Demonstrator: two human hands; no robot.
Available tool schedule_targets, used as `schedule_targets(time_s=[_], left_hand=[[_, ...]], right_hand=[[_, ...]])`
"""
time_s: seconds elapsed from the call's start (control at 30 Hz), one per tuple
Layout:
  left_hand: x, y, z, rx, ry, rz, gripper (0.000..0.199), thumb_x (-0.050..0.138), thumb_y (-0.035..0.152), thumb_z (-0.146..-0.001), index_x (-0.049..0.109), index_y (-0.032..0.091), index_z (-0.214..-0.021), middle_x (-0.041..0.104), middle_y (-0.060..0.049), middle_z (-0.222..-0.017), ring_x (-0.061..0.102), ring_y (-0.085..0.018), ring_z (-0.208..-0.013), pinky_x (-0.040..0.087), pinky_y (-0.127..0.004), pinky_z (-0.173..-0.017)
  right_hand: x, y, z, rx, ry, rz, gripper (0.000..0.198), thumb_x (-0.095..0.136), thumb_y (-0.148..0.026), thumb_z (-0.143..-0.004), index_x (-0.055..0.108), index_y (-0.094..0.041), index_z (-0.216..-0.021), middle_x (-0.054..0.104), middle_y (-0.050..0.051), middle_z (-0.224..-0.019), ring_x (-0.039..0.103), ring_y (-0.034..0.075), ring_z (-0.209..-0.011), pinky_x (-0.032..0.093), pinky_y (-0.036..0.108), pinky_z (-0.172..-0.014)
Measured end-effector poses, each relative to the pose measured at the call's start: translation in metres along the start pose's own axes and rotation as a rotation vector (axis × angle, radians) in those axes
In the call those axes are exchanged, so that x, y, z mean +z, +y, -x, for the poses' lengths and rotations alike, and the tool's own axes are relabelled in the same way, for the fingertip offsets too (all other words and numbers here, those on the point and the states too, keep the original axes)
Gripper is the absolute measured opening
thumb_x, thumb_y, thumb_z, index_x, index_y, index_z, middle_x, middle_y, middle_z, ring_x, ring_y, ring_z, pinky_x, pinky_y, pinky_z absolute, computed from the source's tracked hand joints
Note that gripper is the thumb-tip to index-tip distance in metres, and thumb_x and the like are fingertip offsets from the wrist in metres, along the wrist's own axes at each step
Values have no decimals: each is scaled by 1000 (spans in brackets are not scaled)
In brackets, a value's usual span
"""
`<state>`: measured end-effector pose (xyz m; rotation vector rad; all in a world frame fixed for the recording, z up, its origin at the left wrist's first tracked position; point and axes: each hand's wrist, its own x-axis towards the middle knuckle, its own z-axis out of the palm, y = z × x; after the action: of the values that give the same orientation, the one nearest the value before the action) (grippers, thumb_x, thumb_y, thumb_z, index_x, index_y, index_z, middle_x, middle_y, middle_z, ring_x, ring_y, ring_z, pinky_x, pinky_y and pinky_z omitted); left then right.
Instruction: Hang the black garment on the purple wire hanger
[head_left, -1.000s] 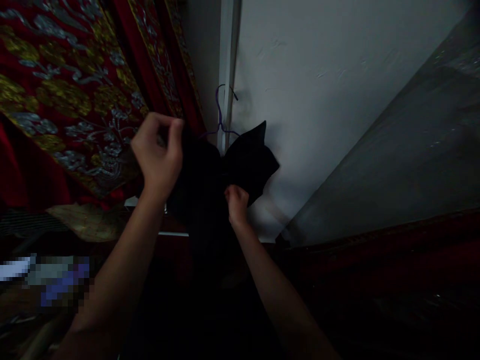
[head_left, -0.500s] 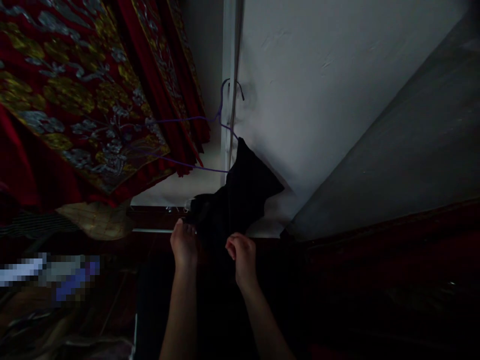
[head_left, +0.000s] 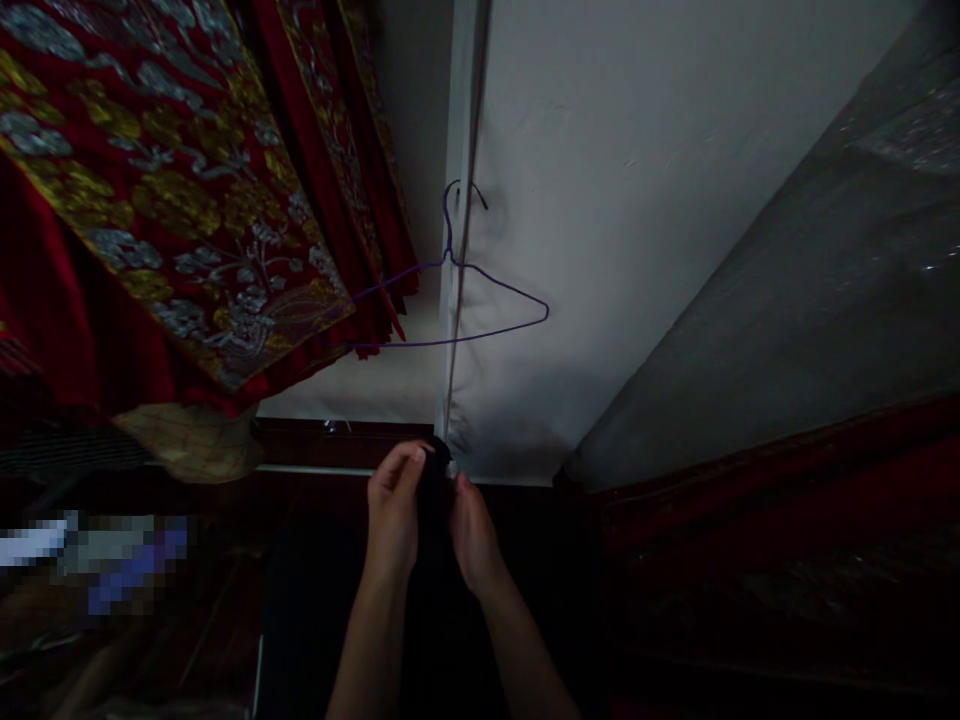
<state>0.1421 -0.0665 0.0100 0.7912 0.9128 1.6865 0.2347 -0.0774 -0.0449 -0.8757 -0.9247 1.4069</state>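
Note:
A black garment (head_left: 432, 490) hangs down between my two hands, its lower part lost against the dark below. My left hand (head_left: 395, 495) pinches its upper edge between thumb and fingers. On the other side, my right hand (head_left: 474, 532) has its fingers closed at the cloth, near a small whitish bit, perhaps a label. Above them a bare purple wire hanger (head_left: 499, 332) hangs by its hook at the pale vertical strip (head_left: 459, 120) on the wall, apart from both hands.
Red cloths with gold and silver embroidery (head_left: 172, 200) hang at the upper left, overlapping the hanger's left end. Beneath them is a pale checked cloth (head_left: 199, 440). A grey translucent sheet (head_left: 787, 320) slants along the right. A blurred patch covers the lower left.
The black garment has come off the hanger and down into my hands. My hands have drawn closer together, and the hanger now hangs bare and more level.

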Motion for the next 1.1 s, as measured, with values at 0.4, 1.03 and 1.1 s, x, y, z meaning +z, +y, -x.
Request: schedule_targets(time_s=[0.4,1.03,1.1], left_hand=[[-46,17,-14,95,-382,-421,34,56,51,-97,75,23,-101,68,-8,-115,62,-25,-112,45,-37,-102],[-99,55,-45,-123,-436,-619,35,86,46,-70,69,17,-58,62,-2,-63,54,-16,-58,43,-25,-54],[-95,53,-34,-159,-418,-593,34,83,49,-72,73,18,-64,66,-3,-65,58,-18,-60,46,-26,-56]], right_hand=[[22,-88,-24,245,-559,373,34,81,-47,-76,71,-20,-95,70,0,-84,65,18,-79,52,31,-76],[-42,-144,-201,-468,-116,846,24,67,-22,-79,76,-16,-100,79,8,-101,71,24,-98,51,42,-97],[-54,-141,-201,-443,-110,857,19,69,-23,-77,77,-16,-92,79,7,-92,72,24,-90,52,41,-92]])
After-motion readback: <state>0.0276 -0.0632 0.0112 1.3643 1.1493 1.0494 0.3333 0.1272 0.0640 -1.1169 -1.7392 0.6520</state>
